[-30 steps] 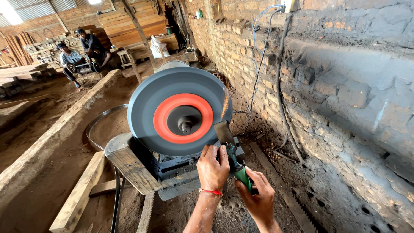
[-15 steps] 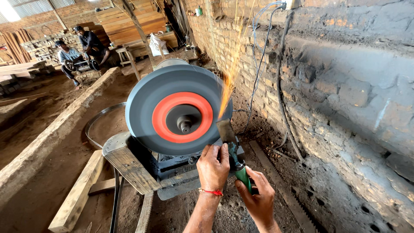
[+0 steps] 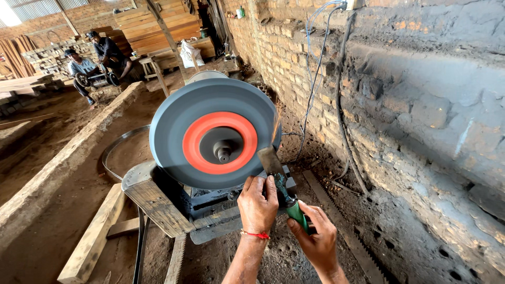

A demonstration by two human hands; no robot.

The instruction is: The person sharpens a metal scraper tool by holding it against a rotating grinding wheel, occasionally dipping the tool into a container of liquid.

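At the right edge of the grinding wheel, a chisel meets the grey stone, its flat blade end laid against the rim where a thin spray of sparks rises. Its shaft slopes down and back toward the person, ending in a green handle, so the tool sits low and steady in line with the wheel's edge rather than across its red centre. Both hands share it: the left hand is curled over the shaft just behind the blade, likely to press and steer the tip, while the right hand is wrapped around the green handle to set the angle. So the blade end lies ahead of and above both grips, free between the left hand's fingers and the stone; the exact contact point is hard to make out through the glare. Under the wheel stands a rough wooden stand on the dirt floor, with a saw blade lying by the brick wall. Far off, two people crouch near stacked planks.
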